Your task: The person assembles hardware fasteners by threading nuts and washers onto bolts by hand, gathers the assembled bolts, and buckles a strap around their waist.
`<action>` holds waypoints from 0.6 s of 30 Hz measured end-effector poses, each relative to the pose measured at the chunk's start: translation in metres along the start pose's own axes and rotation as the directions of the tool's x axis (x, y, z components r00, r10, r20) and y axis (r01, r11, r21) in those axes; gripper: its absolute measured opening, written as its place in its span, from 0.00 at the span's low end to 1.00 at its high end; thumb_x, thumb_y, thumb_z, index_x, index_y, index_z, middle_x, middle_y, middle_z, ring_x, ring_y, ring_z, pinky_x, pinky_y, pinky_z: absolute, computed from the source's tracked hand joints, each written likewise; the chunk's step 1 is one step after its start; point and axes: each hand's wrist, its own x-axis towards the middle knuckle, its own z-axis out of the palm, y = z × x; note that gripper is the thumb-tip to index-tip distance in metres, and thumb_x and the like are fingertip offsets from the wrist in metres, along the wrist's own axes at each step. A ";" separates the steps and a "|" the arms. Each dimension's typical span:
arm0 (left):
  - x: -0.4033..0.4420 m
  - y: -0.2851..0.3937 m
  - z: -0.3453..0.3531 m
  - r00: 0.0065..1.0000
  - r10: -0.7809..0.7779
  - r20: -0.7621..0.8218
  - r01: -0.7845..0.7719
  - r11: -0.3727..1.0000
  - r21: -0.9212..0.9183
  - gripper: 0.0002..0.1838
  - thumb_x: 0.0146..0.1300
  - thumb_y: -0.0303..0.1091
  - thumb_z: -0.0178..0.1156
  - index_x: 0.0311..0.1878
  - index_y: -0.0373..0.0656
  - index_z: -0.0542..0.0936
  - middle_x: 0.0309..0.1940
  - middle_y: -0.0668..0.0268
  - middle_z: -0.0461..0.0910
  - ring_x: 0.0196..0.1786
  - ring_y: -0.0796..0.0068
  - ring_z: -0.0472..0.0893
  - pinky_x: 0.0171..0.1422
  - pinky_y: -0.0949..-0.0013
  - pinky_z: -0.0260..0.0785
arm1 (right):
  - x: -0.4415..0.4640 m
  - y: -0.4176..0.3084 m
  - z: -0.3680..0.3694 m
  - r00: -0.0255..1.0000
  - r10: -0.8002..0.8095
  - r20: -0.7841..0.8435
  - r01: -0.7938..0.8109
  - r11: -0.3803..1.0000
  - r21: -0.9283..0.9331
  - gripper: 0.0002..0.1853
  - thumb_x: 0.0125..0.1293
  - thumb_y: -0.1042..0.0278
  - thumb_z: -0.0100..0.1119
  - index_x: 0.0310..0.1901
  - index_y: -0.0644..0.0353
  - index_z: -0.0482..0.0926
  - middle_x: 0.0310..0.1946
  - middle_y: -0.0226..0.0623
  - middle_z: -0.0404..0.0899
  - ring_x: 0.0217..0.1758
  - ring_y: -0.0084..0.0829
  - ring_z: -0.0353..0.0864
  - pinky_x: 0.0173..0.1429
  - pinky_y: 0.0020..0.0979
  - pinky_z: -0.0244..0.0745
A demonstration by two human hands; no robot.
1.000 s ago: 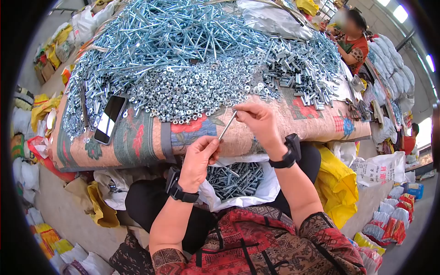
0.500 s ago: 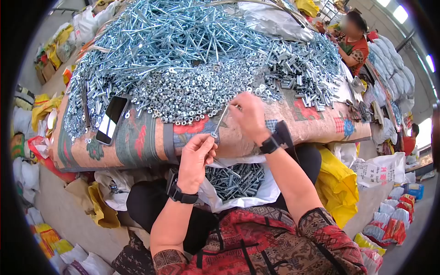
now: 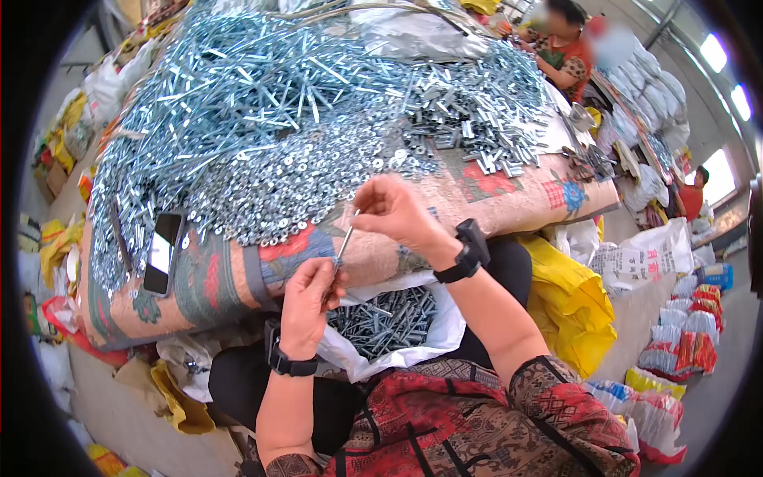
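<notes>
The lower end of a slim metal rod is pinched in the left hand, beyond the open white sack. At the rod's upper end, the right hand is held narrow, fingers curled; whether the rod is gripped there cannot be told. Short metal fasteners are contained in the sack. Beyond the sack, a heap of nuts is spread on the cloth-covered counter, backed by long metal rods. Short metal tubes are piled beyond the sack, rightward; a smartphone is laid leftward.
</notes>
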 end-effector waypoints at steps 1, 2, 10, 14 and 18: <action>0.001 0.001 0.005 1.000 -0.006 0.018 0.006 1.000 0.007 0.08 0.72 0.35 0.53 0.46 0.42 0.77 0.33 0.66 0.81 0.29 0.81 0.77 0.27 0.80 0.64 | -0.002 0.001 0.003 0.997 0.080 0.016 -0.081 0.994 0.078 0.09 0.56 0.77 0.69 0.37 0.64 0.78 0.35 0.29 0.79 0.39 0.18 0.78 0.44 0.22 0.74; 0.000 0.003 0.011 0.999 0.051 0.009 -0.051 0.998 -0.043 0.10 0.73 0.36 0.51 0.47 0.41 0.77 0.36 0.66 0.81 0.31 0.81 0.78 0.29 0.80 0.65 | -0.006 0.003 0.006 0.992 0.105 0.073 -0.110 0.992 0.068 0.09 0.56 0.76 0.69 0.37 0.64 0.78 0.34 0.28 0.79 0.38 0.18 0.78 0.44 0.22 0.74; -0.003 0.017 0.020 0.998 -0.069 0.014 0.064 0.977 0.203 0.20 0.76 0.47 0.44 0.48 0.41 0.79 0.26 0.67 0.81 0.24 0.83 0.77 0.25 0.80 0.64 | -0.018 0.006 0.008 0.984 0.167 0.055 -0.167 0.986 -0.011 0.08 0.62 0.66 0.66 0.37 0.62 0.81 0.28 0.26 0.80 0.28 0.14 0.75 0.33 0.19 0.69; 0.002 0.024 0.022 0.982 -0.181 0.057 0.153 0.932 0.329 0.18 0.72 0.48 0.53 0.40 0.44 0.81 0.14 0.72 0.75 0.14 0.86 0.70 0.16 0.82 0.54 | -0.022 -0.009 -0.008 0.983 0.169 0.067 -0.173 0.983 0.064 0.12 0.64 0.63 0.65 0.41 0.63 0.82 0.29 0.26 0.81 0.30 0.15 0.76 0.35 0.19 0.69; 0.000 0.033 0.042 0.988 -0.151 0.033 0.137 0.954 0.265 0.13 0.69 0.41 0.59 0.40 0.40 0.80 0.17 0.70 0.77 0.14 0.86 0.70 0.16 0.84 0.53 | -0.027 -0.016 -0.016 0.996 0.079 0.033 -0.085 0.970 0.228 0.12 0.66 0.62 0.62 0.44 0.63 0.82 0.32 0.30 0.82 0.36 0.17 0.78 0.41 0.21 0.71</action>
